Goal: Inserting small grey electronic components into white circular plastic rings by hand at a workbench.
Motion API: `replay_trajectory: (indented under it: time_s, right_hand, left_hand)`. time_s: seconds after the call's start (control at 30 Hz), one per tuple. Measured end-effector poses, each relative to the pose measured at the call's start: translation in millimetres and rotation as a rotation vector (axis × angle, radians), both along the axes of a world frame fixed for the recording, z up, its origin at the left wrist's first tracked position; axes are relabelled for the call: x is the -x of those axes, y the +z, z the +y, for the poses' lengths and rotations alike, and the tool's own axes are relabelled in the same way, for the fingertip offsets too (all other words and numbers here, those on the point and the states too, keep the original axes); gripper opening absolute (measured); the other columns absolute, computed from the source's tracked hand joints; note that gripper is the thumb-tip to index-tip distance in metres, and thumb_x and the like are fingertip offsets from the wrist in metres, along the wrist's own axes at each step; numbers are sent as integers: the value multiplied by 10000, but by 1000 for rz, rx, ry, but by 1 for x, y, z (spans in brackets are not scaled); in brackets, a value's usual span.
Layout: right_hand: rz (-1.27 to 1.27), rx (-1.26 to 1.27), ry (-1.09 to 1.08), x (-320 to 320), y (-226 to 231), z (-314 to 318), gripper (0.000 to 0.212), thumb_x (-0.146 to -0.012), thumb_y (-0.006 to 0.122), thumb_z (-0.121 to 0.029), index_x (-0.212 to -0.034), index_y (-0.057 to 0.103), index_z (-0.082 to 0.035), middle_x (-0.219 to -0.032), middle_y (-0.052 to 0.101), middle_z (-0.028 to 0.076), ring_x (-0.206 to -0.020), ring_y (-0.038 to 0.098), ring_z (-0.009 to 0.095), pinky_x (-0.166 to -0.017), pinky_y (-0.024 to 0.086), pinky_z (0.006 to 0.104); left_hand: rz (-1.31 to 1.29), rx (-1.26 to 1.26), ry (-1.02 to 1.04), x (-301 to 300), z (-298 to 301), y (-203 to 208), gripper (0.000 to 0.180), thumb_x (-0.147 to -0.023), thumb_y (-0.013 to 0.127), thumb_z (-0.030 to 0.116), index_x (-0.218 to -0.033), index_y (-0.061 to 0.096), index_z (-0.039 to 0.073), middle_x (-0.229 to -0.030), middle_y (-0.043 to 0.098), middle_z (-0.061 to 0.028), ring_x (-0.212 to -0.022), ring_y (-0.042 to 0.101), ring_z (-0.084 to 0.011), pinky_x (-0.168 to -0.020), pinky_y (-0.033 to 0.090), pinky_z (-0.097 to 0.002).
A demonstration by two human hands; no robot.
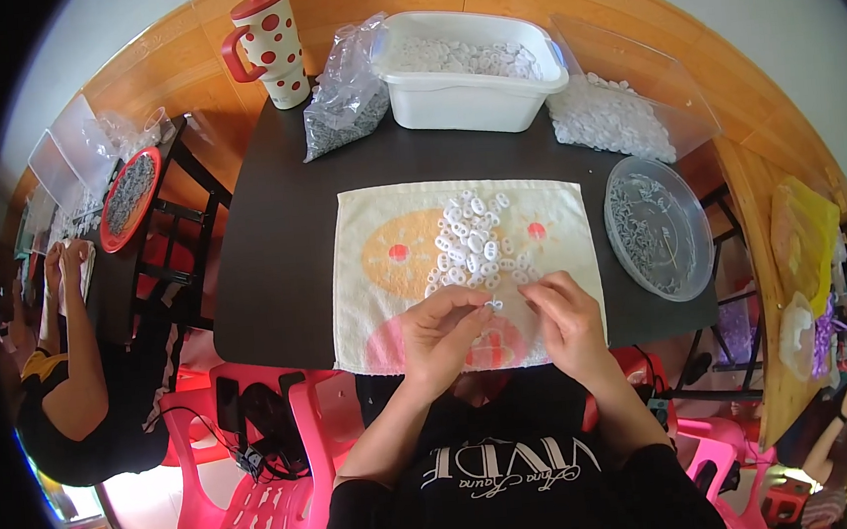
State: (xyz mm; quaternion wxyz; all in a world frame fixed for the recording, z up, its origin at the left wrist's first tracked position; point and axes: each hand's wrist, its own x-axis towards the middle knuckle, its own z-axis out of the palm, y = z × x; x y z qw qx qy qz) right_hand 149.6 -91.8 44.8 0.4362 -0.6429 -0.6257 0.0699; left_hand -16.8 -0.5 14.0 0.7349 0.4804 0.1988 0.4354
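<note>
Above the near part of a cream patterned towel (368, 319), my left hand (439, 335) pinches a small white plastic piece (495, 304) between thumb and fingertips. Just to its right is my right hand (569, 321), fingers drawn together, apart from that piece. Whatever its fingertips hold is too small to make out. Beyond both hands lies a loose pile of white oval plastic pieces with holes (469, 239), spread over the middle of the towel.
On the dark table (271, 227) stand a white tub (470, 102) of white pieces, a bag of grey bits (347, 111), a dotted tumbler (273, 53), a bag of white pieces (606, 121) and a round clear tray (660, 231). A co-worker's hands (65, 263) are at left.
</note>
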Motion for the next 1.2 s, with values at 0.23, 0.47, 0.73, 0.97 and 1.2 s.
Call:
replay_trajectory:
  time_s: [0.23, 0.47, 0.73, 0.97, 1.2]
  right_hand:
    - [-314, -59, -58, -12, -2, -9, 244, -746, 572, 162, -910, 662, 4, -894, 644, 136, -755, 627, 291, -674, 499, 360]
    - [295, -43, -48, -22, -8, -22, 129, -820, 648, 109, -915, 656, 22, -849, 677, 105, -742, 628, 192, -675, 480, 303]
    - [979, -34, 78, -1, -2, 5, 90, -905, 624, 108, -968, 653, 50, -866, 632, 29, -770, 571, 70, -687, 445, 204]
    - [800, -99, 139, 14, 2, 18, 108, -887, 626, 126, -965, 648, 54, -891, 625, 49, -801, 577, 81, -723, 454, 215]
    - [664, -49, 158, 11, 0, 19, 109, -860, 642, 128, -942, 649, 56, -883, 638, 74, -793, 590, 96, -712, 468, 229]
  left_hand:
    - [-11, -12, -23, 0, 0, 0, 172, -883, 617, -137, -1025, 669, -55, -986, 676, -85, -871, 670, -130, -769, 527, -237]
    - [25, -48, -51, 1, 2, -1, 183, -876, 608, -153, -1023, 668, -62, -978, 665, -84, -874, 662, -128, -790, 527, -240]
    - [-18, -2, -109, 2, 1, 0, 414, -860, 617, -166, -1255, 623, -41, -944, 640, -51, -854, 621, -97, -788, 517, -229]
    - [-51, -33, -130, 3, 1, -1, 453, -854, 613, -179, -1284, 610, -36, -927, 625, -39, -848, 615, -91, -790, 531, -233]
    - [-45, -36, -125, 4, 1, -4, 421, -852, 622, -173, -1248, 639, -33, -938, 638, -46, -853, 618, -88, -780, 543, -238]
